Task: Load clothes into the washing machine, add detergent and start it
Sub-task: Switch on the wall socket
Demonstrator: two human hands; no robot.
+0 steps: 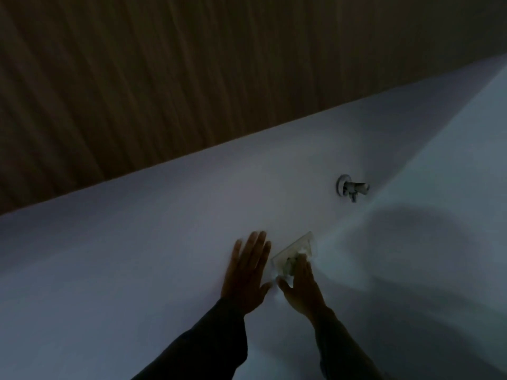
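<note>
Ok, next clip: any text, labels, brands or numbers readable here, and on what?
None can be read.
White wall: plain, no writing.
Wall plate under the right hand: dim and blurred, no marking legible.
Metal tap: no visible brand or number.
Wood-grain panel: no sign or label.
Left hand lies flat on the wall beside the plate.

Left hand (247, 272): palm laid flat against pale surface, fingers extended and held close together, thumb splayed toward right. Nothing gripped. Left forearm covered by dark sleeve (211, 341), extended from lower frame edge toward upper right.

Right hand (299, 286): back of hand presented to camera, fingertips placed on small fitting just beside left hand; grip not discernible in dim light. Thumb extended toward left thumb, tips near. Right forearm likewise clad in dark sleeve.
</note>
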